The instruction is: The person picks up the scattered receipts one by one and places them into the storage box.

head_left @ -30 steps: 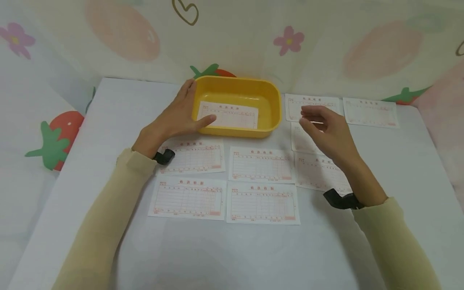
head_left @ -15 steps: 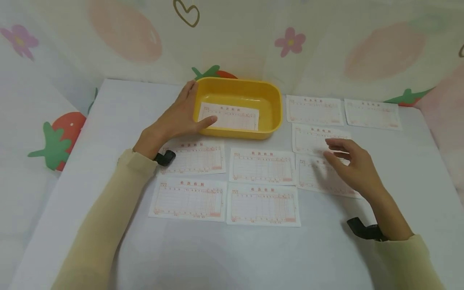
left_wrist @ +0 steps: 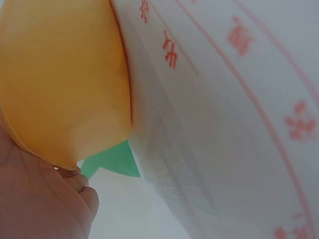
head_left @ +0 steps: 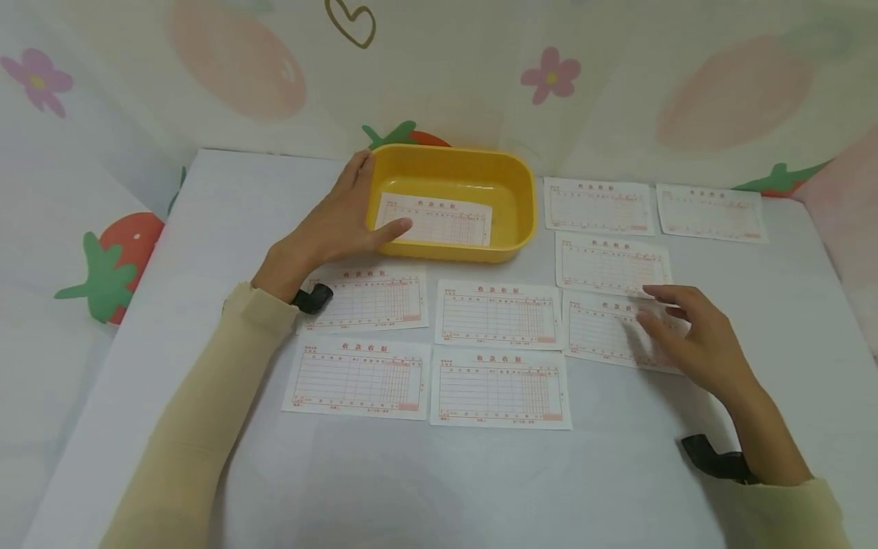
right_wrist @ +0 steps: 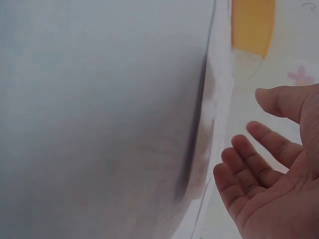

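At the back of the table stands a yellow plastic tub (head_left: 449,252) with one printed receipt slip (head_left: 439,223) lying inside. My left hand (head_left: 338,217) grips its left end, thumb over the front rim and fingers along the outer side. In the left wrist view, fingertips of the left hand (left_wrist: 50,199) bend round the tub's rim (left_wrist: 65,89). My right hand (head_left: 706,343) hovers with nothing in it over the right end of a receipt slip (head_left: 593,332). The right wrist view shows that palm (right_wrist: 279,199) with fingers loosely bent and thumb apart.
More slips lie flat: a left pair (head_left: 357,379), a middle pair (head_left: 499,389), one slip (head_left: 610,263) right of the tub, and two at the back right (head_left: 713,213). A patterned curtain (head_left: 473,69) hangs behind the white table.
My right hand has drawn back from the slips at the back right, moving rightward and nearer to me. The left hand and the tub stay in place.
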The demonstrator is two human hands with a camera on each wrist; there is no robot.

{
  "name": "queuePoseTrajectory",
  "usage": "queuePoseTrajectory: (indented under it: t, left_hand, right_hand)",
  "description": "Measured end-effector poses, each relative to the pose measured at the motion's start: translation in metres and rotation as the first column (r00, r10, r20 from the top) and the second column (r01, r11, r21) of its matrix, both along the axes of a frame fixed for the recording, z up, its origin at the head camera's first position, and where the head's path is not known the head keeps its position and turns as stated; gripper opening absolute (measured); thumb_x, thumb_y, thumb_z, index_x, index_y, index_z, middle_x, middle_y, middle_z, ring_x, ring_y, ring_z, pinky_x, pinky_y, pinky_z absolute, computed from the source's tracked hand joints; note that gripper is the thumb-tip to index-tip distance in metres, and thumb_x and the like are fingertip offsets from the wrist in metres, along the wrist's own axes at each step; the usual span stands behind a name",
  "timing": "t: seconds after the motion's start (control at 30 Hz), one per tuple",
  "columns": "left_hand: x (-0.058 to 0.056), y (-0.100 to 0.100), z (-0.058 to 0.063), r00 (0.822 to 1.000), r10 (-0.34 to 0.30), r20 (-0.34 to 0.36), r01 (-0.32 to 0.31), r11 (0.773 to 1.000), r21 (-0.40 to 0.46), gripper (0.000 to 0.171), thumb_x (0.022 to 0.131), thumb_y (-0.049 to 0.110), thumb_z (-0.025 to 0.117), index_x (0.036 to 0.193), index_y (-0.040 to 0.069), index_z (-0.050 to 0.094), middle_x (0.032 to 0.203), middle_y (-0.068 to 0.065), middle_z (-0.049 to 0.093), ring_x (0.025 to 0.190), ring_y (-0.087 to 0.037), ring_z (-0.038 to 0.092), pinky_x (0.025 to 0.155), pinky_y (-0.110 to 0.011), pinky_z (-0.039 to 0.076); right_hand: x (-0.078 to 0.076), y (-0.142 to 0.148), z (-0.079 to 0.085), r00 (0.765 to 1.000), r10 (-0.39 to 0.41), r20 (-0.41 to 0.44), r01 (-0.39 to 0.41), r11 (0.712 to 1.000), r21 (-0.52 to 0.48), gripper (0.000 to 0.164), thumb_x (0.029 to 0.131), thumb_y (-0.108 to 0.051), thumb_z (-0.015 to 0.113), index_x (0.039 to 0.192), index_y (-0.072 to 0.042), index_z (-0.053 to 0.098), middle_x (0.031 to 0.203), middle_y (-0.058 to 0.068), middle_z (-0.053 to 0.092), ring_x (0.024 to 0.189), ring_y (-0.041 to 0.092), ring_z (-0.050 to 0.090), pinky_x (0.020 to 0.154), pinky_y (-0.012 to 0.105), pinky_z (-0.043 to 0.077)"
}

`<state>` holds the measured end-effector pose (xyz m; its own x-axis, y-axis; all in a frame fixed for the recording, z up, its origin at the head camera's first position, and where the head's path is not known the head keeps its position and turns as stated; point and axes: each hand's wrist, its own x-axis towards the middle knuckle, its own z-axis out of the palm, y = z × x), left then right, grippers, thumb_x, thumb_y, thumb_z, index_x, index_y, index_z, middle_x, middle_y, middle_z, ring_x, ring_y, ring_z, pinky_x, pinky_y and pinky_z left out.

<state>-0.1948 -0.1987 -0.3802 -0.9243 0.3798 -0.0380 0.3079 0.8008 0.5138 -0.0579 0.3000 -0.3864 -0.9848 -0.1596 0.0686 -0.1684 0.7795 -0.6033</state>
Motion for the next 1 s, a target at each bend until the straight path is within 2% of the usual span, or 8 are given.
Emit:
queuePoseTrajectory:
  t: [0.1, 0.13, 0.17, 0.23, 0.33, 0.6, 0.8, 1.0]
  left_hand:
    - [0.0, 0.0, -0.001, 1.0, -0.004, 0.005, 0.004, 1.0, 0.018, 0.115, 0.094, 0.073, 0.057, 0.171, 0.015, -0.005, 0.18, -0.01, -0.008, 0.166, -0.036, 0.014, 0.132, -0.059, 0.026]
    - [0.0, 0.0, -0.002, 1.0, -0.006, 0.006, 0.006, 1.0, 0.025, 0.114, 0.094, 0.072, 0.057, 0.171, 0.015, -0.005, 0.18, -0.01, -0.008, 0.166, -0.036, 0.013, 0.132, -0.059, 0.026]
    - [0.0, 0.0, -0.002, 1.0, -0.008, 0.007, 0.007, 1.0, 0.03, 0.114, 0.094, 0.072, 0.057, 0.171, 0.015, -0.005, 0.18, -0.01, -0.008, 0.166, -0.036, 0.013, 0.132, -0.06, 0.026]
    - [0.0, 0.0, -0.003, 1.0, -0.01, 0.009, 0.01, 0.999, 0.037, 0.114, 0.094, 0.072, 0.057, 0.171, 0.016, -0.005, 0.18, -0.009, -0.009, 0.166, -0.035, 0.012, 0.132, -0.06, 0.026]
    - [-0.001, 0.0, -0.003, 1.0, -0.012, 0.001, 0.012, 0.999, 0.037, 0.113, 0.094, 0.071, 0.057, 0.171, 0.016, -0.004, 0.18, -0.009, -0.008, 0.166, -0.035, 0.013, 0.132, -0.06, 0.026]
    - [0.001, -0.001, 0.0, 1.0, -0.012, -0.003, 0.012, 0.999, 0.034, 0.113, 0.095, 0.07, 0.058, 0.171, 0.014, -0.004, 0.18, -0.011, -0.008, 0.166, -0.035, 0.012, 0.133, -0.058, 0.026]
    - [-0.001, 0.002, 0.001, 0.999, -0.037, -0.015, 0.038, 0.997, 0.065, 0.11, 0.095, 0.068, 0.059, 0.171, 0.015, -0.001, 0.18, -0.01, -0.005, 0.167, -0.032, 0.009, 0.133, -0.057, 0.025]
    - [-0.001, -0.001, 0.001, 1.0, -0.01, 0.008, 0.01, 0.999, 0.041, 0.113, 0.094, 0.069, 0.059, 0.171, 0.015, -0.003, 0.18, -0.01, -0.008, 0.166, -0.036, 0.014, 0.133, -0.059, 0.025]
  right_hand:
    - [0.004, 0.006, -0.002, 1.0, -0.016, 0.012, 0.016, 1.0, 0.021, 0.047, 0.1, -0.016, 0.073, 0.142, -0.001, 0.061, 0.143, 0.026, 0.059, 0.128, 0.047, 0.057, 0.093, -0.001, 0.029]
    - [0.005, 0.007, -0.003, 1.0, -0.022, 0.018, 0.021, 0.999, 0.034, 0.048, 0.1, -0.017, 0.074, 0.143, -0.001, 0.06, 0.144, 0.026, 0.059, 0.128, 0.047, 0.056, 0.097, 0.005, 0.035]
    - [0.006, 0.009, -0.003, 0.999, -0.027, 0.028, 0.026, 0.999, 0.045, 0.049, 0.099, -0.017, 0.074, 0.143, 0.0, 0.059, 0.144, 0.027, 0.058, 0.128, 0.048, 0.056, 0.103, 0.013, 0.041]
    - [0.007, 0.011, -0.003, 0.998, -0.041, 0.057, 0.037, 0.997, 0.064, 0.052, 0.099, -0.017, 0.074, 0.145, 0.0, 0.058, 0.146, 0.029, 0.056, 0.129, 0.049, 0.054, 0.11, 0.038, 0.049]
    - [0.008, 0.013, -0.003, 0.995, -0.048, 0.089, 0.04, 0.995, 0.088, 0.056, 0.099, -0.015, 0.074, 0.148, 0.002, 0.054, 0.148, 0.033, 0.052, 0.13, 0.053, 0.051, 0.103, 0.073, 0.045]
    - [0.011, 0.02, -0.005, 0.993, -0.048, 0.112, 0.035, 0.993, 0.114, 0.067, 0.096, -0.019, 0.078, 0.152, 0.005, 0.049, 0.148, 0.035, 0.05, 0.13, 0.052, 0.048, 0.101, 0.07, 0.042]
    - [0.015, 0.026, -0.007, 0.987, -0.087, 0.138, 0.061, 0.982, 0.181, 0.07, 0.096, -0.022, 0.078, 0.152, 0.007, 0.047, 0.147, 0.038, 0.049, 0.129, 0.055, 0.048, 0.099, 0.073, 0.042]
    - [0.015, 0.027, -0.006, 0.989, -0.085, 0.118, 0.062, 0.981, 0.183, 0.067, 0.096, -0.017, 0.078, 0.15, 0.009, 0.049, 0.14, 0.038, 0.054, 0.123, 0.053, 0.051, 0.096, 0.069, 0.042]
